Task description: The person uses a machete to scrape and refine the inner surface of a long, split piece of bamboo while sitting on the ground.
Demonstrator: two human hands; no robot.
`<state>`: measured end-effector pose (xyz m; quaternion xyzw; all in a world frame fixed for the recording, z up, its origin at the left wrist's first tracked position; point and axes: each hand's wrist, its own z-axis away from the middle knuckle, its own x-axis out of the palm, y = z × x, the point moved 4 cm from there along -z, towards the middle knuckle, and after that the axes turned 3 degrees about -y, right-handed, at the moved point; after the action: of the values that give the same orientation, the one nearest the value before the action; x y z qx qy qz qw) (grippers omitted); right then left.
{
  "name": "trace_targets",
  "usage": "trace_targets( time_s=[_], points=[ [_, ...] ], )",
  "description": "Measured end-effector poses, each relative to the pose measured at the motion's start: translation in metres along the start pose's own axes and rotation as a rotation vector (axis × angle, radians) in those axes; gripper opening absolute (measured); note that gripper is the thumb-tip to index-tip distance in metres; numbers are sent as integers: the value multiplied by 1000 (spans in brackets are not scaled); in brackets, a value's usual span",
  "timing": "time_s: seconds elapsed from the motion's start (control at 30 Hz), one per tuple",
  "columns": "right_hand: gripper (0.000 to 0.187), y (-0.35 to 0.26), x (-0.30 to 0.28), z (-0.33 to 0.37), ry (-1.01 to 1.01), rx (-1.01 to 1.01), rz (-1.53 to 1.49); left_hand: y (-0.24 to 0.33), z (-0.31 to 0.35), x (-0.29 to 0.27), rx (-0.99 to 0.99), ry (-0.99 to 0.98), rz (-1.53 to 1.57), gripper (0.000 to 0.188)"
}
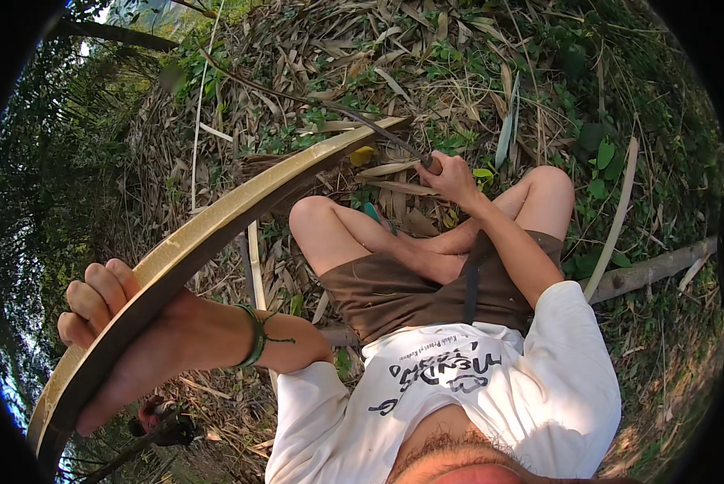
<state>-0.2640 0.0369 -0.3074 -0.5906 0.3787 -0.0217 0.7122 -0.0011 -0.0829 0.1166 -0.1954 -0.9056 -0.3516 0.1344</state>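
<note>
A long split bamboo strip [241, 202], pale on one face and dark along the edge, slants from the lower left up toward the top middle. My left hand [156, 335] is wrapped around its near end, fingers over the pale face and thumb beneath. My right hand [452, 179], above my crossed legs, grips the handle of a knife [394, 140] with a narrow dark blade. The blade points up and left and crosses close to the bamboo's far end. Whether blade and bamboo touch, I cannot tell.
Dry leaves [313, 56] and low green plants cover the ground. A fallen branch [652, 270] lies to the right, with a curved pale strip [620, 214] near it. More thin strips [255, 262] lie at left. A dark, reddish shape sits at lower left.
</note>
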Motion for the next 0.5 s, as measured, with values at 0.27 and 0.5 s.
trace_targets(
  time_s=[0.27,0.5],
  points=[
    [38,70,21,-19,-160,450,140,-21,-16,-1,27,-36,17,86],
    [46,-80,-17,3,-118,195,-163,-27,-31,16,8,-68,-36,88]
  ],
)
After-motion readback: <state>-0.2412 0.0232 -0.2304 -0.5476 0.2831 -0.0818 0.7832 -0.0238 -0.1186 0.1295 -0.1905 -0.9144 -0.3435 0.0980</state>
